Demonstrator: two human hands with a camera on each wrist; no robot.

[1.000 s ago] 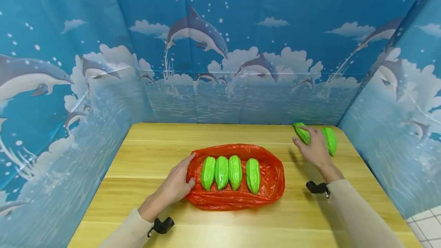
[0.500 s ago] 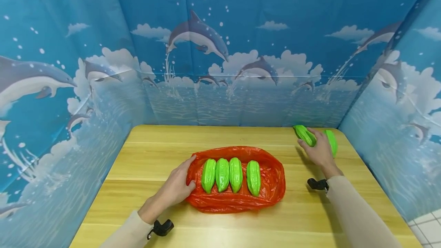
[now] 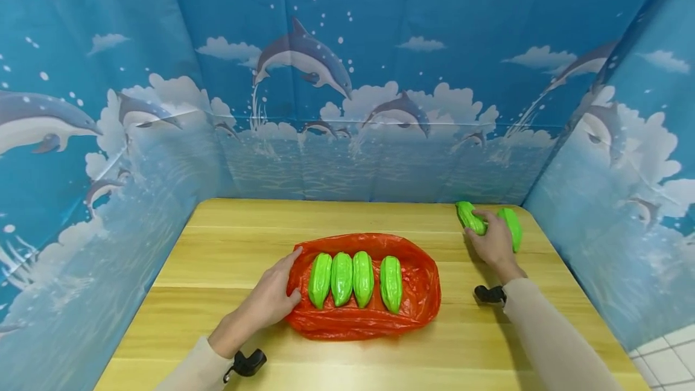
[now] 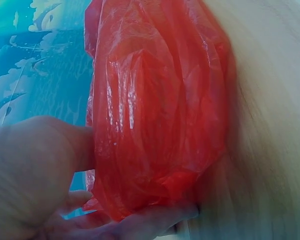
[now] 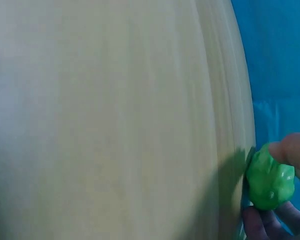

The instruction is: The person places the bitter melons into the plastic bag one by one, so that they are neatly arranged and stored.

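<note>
A red plastic bag (image 3: 369, 327) lies spread open on the wooden table. Several glossy green ridged fruits (image 3: 341, 279) stand side by side inside it, with a gap before the rightmost one. My left hand (image 3: 271, 291) holds the bag's left end, thumb and fingers on either side of the film, as the left wrist view shows. At the far right corner, my right hand (image 3: 495, 243) pinches a green ridged fruit (image 5: 271, 182) between thumb and fingers. Another green fruit (image 3: 510, 228) lies just right of that hand, partly covered by it.
The wooden table (image 3: 228, 234) ends against a blue dolphin-print curtain (image 3: 380, 162) at the back and sides. A black wrist camera (image 3: 250, 363) sits on the left wrist, and another (image 3: 488, 294) on the right. White floor tiles (image 3: 665, 358) show at lower right.
My right hand has settled its thumb and fingers around the left one of the two corner fruits. The left hand stays on the bag. The head view has shifted slightly.
</note>
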